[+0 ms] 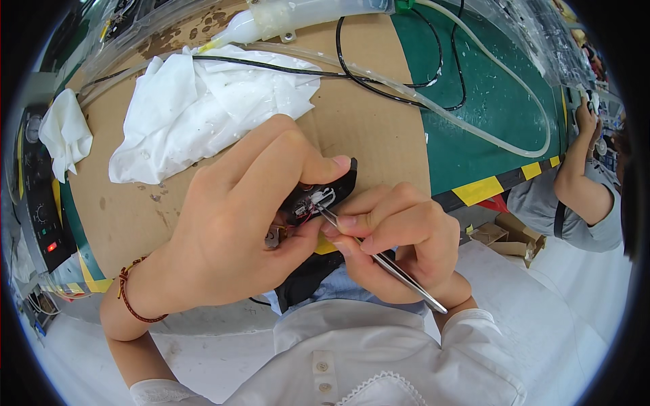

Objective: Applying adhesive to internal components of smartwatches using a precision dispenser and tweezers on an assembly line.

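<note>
My left hand [237,210] grips a small black plastic housing [347,177] with its thumb and fingers. Inside the housing show thin wires, a little circuit part and a patch of white paste. Closed around a pair of metal tweezers [406,279], my right hand [413,237] brings their tips to the wires and white patch in the housing. Both hands nearly meet at the table's front edge. My left fingers hide part of the housing's underside, and a small metallic piece peeks out below it.
White crumpled cloths [203,115] lie on the brown cardboard sheet [379,128]. A large translucent syringe [291,19] with a clear hose [542,128] and black cable stretches across the back. A black control box [40,196] stands at left. Another person [575,196] works at right, near a cardboard box [511,237].
</note>
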A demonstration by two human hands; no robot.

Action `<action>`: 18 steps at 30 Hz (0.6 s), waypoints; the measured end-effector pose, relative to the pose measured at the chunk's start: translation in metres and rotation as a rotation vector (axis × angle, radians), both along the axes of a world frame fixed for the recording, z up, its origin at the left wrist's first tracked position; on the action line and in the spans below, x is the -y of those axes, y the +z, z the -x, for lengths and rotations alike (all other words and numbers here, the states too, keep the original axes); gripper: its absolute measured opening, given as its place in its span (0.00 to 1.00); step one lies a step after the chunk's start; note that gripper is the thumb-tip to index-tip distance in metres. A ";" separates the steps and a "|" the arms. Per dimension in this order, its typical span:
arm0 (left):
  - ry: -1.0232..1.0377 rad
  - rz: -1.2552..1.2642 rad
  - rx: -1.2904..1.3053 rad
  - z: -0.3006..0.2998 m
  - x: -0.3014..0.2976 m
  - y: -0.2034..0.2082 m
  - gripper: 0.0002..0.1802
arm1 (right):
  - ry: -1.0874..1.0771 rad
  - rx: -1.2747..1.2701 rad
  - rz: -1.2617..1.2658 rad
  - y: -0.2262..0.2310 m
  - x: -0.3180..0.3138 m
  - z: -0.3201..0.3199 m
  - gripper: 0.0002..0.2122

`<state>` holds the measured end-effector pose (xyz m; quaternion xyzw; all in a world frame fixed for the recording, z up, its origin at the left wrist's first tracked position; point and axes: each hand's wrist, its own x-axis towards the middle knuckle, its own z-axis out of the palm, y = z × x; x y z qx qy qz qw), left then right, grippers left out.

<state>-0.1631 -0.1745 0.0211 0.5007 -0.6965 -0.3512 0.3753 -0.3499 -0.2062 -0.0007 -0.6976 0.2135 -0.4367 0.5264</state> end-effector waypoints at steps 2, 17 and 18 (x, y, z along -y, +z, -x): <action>-0.004 0.006 0.003 0.000 0.000 0.000 0.24 | -0.007 -0.006 -0.013 0.001 0.000 0.000 0.10; 0.007 -0.080 -0.055 -0.001 -0.003 0.001 0.25 | 0.154 -0.081 0.011 0.002 0.006 0.009 0.11; -0.001 -0.065 -0.039 -0.002 -0.002 0.001 0.25 | 0.154 -0.080 0.010 0.001 0.005 0.008 0.11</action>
